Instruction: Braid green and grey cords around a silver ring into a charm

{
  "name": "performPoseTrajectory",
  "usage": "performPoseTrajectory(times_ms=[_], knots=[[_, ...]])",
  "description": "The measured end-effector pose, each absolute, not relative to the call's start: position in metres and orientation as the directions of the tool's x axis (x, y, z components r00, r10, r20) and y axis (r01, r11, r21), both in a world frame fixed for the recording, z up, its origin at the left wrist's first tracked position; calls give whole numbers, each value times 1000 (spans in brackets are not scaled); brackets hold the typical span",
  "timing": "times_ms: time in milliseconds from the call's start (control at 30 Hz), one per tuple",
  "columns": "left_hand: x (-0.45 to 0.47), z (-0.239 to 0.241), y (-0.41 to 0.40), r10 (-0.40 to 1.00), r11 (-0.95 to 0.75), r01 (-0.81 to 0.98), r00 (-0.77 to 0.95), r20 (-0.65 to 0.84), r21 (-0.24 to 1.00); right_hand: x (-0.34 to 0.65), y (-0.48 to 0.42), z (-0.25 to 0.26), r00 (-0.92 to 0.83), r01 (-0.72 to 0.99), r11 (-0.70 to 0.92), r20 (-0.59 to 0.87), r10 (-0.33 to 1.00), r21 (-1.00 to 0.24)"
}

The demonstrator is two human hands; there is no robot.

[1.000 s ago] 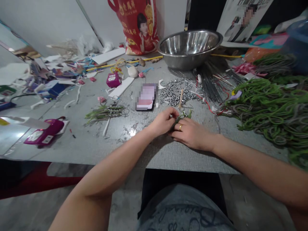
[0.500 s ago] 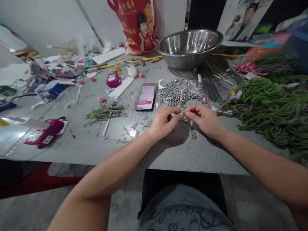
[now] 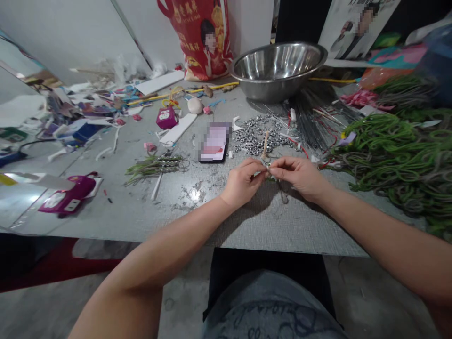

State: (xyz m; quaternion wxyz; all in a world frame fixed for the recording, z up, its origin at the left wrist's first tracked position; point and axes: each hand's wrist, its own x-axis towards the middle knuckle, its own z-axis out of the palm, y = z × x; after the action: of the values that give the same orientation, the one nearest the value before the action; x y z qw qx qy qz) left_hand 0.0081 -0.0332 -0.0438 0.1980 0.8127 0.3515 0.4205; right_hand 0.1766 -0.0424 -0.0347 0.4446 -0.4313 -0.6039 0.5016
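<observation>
Grey table (image 3: 141,212) — steel bowl (image 3: 277,70), phone (image 3: 214,142), nuts (image 3: 252,134).

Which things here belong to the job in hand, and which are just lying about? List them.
In the job: left hand and right hand, both pinching a small green cord; pile of metal nuts; heap of green cords; bundle of cords and nuts.
Lying about: phone; steel bowl; red bag; pink box.
</observation>
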Motion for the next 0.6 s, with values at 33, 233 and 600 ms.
performPoseTrajectory(times_ms=[33,233,600], knots=[[8,-43,-34,747,-664,412,399,532,624,178,-42,-36,-216,107,152,126,968,-983],[9,-41,-34,799,-598,460,413,438,656,185,-46,-32,-290,571,617,570,769,-542],[9,-42,-31,780,-608,418,471,411,675,188,-43,-31,-533,714,691,548,644,-116]])
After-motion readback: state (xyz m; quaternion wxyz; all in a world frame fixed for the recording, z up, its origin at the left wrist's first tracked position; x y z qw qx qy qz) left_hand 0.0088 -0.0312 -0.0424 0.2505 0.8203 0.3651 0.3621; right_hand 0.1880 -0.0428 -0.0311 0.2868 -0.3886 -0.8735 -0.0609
